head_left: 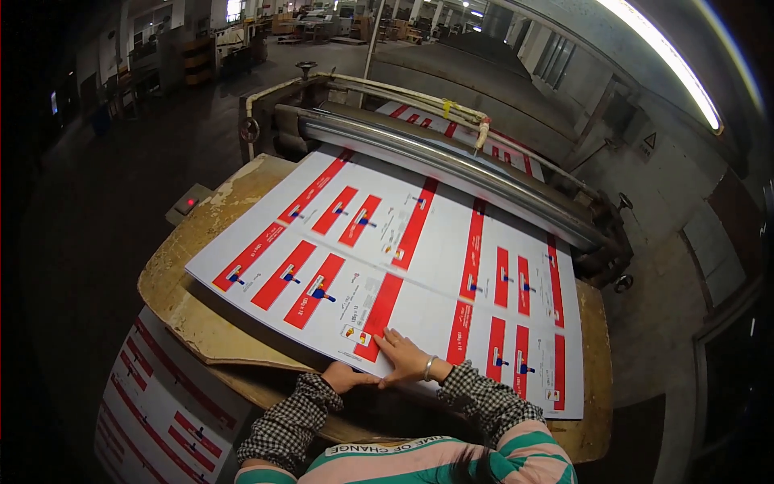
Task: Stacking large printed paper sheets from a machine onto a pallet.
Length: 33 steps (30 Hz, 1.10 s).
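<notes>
A large white printed sheet (435, 302) with red bands and small blue figures lies on a worn wooden table. Its far end runs under a metal roller (451, 165). At the sheet's near edge, my left hand (347, 377) is closed on the rim, thumb along the edge and its other fingers mostly hidden. Close beside it, my right hand (405, 358) rests on the sheet with fingers spread over a red band, its thumb pointing toward the left hand. A bracelet circles the right wrist.
The wooden table (185, 242) has rounded corners and extends past the sheet on both sides. Below left lies a stack of similar printed sheets (153, 403). A control box with a red light (189, 204) sits at the table's left. Handwheels and pipes flank the roller.
</notes>
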### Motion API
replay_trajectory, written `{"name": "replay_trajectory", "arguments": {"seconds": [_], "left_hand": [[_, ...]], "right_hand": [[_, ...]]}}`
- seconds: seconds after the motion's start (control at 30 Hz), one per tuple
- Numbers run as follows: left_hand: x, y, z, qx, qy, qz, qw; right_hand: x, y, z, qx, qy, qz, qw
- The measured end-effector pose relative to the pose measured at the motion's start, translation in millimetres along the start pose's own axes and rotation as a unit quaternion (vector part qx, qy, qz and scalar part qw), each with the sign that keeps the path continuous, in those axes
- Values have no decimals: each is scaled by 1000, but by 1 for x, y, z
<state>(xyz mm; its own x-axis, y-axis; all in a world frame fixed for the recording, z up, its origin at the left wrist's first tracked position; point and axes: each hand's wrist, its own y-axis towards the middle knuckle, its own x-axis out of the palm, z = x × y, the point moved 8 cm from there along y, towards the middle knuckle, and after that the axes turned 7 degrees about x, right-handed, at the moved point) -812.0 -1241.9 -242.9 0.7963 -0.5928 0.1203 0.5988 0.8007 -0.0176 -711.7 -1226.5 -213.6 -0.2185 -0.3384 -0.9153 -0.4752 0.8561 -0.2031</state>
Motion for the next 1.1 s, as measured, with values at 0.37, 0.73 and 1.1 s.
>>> {"name": "replay_trajectory", "arguments": {"seconds": [0.37, 0.73, 1.1], "left_hand": [[6, -5, 15, -48, -15, 25, 998], [1, -1, -10, -26, 18, -2, 999], [-2, 1, -5, -3, -6, -19, 1000]], "right_hand": [[-99, -25, -24, -33, 157, 7, 987], [-19, -23, -2, -24, 182, -42, 982], [7, -2, -1, 8, 34, -35, 999]]}}
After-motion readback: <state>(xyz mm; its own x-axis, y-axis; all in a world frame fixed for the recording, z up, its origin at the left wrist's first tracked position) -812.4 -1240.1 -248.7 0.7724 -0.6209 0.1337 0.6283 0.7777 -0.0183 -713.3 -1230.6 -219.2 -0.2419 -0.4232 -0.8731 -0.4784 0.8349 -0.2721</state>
